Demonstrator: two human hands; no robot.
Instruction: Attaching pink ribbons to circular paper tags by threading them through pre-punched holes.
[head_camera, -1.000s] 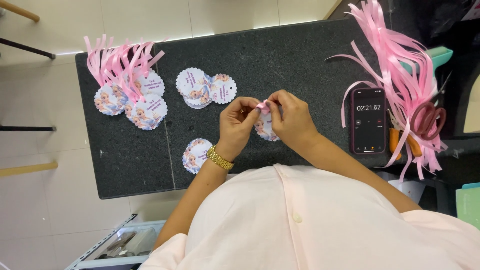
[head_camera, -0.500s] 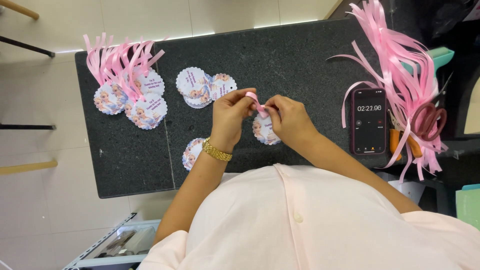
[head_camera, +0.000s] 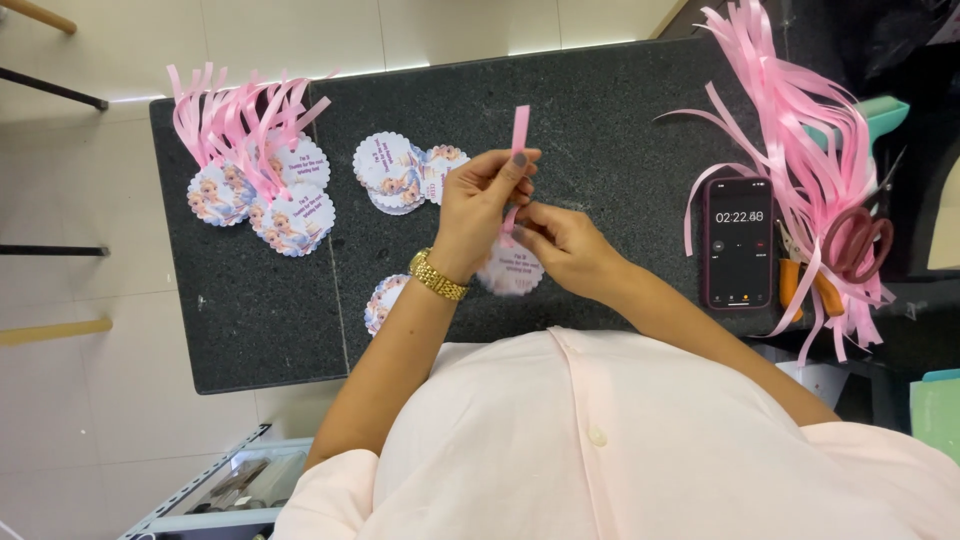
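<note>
Our two hands meet above the table

Our left hand (head_camera: 485, 195) is raised with fingers pinched shut, a gold watch on its wrist; our right hand (head_camera: 560, 240) sits just beside it, fingertips closed, both forearms angled inward.

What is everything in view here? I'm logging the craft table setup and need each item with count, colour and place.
table: one, dark speckled stone, centre.
ribboned tags: a cluster, exact count unclear, white round scalloped with pink ribbons, table's far left.
plain tags: small overlapping stack, white, left of centre.
single tag: one, white, near edge by the left wrist.
held tag: one, white, under the hands.
ribbon strip: one, pink, pointing up from the left hand.
loose ribbons: bundle, pink, right side.
phone: one, dark, timer showing, right.
scissors: one pair, reddish handles, far right.
wristwatch: one, gold, left wrist.
left hand: pinching the ribbon strip.
right hand: on the held tag.
</note>
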